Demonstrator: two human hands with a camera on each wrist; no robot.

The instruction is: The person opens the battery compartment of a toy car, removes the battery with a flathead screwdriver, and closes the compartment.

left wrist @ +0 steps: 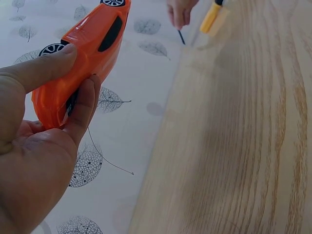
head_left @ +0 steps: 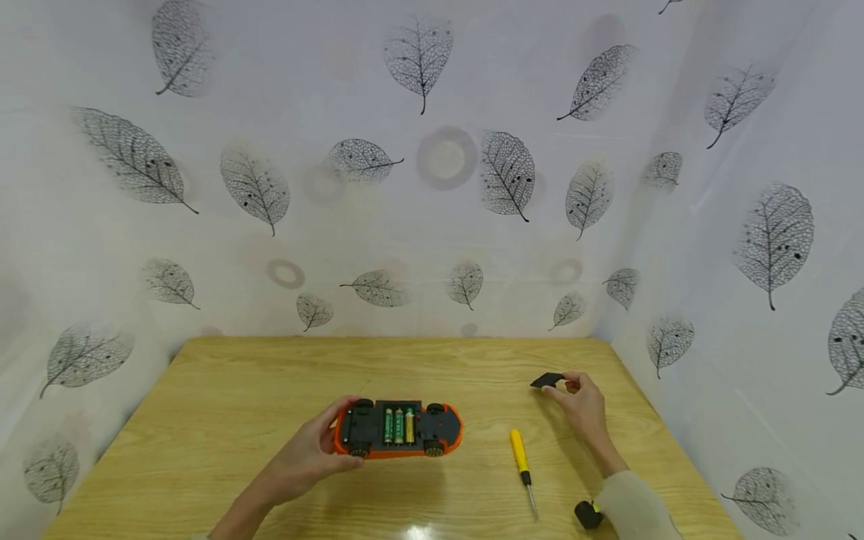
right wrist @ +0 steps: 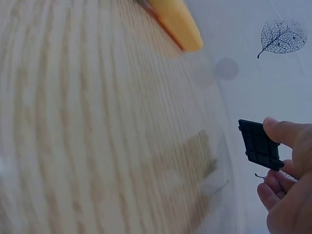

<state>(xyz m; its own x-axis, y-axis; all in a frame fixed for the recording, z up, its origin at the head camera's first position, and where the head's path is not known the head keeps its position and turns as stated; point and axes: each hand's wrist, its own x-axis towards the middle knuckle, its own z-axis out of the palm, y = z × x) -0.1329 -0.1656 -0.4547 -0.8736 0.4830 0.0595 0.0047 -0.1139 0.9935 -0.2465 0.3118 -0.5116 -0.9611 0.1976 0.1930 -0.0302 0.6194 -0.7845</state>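
Observation:
My left hand [head_left: 307,457] grips an orange toy car [head_left: 398,454] by its rear or front end, with the dark underside turned toward the head camera. Several green and gold batteries [head_left: 399,426] lie side by side in its uncovered compartment. In the left wrist view the thumb presses near a wheel of the toy car [left wrist: 92,53], fingers curled around the body. Over to the right, my right hand [head_left: 586,409] pinches a thin black battery cover [head_left: 545,380] by one edge. The right wrist view shows ribs on that battery cover [right wrist: 258,144], held between thumb and fingers above the table.
A screwdriver [head_left: 519,452] with a yellow handle lies on the wooden table [head_left: 270,375] between the hands. Near the right sleeve sits a small black object [head_left: 588,515], partly hidden. Leaf-patterned white sheeting [head_left: 418,225] stands behind and beside the table.

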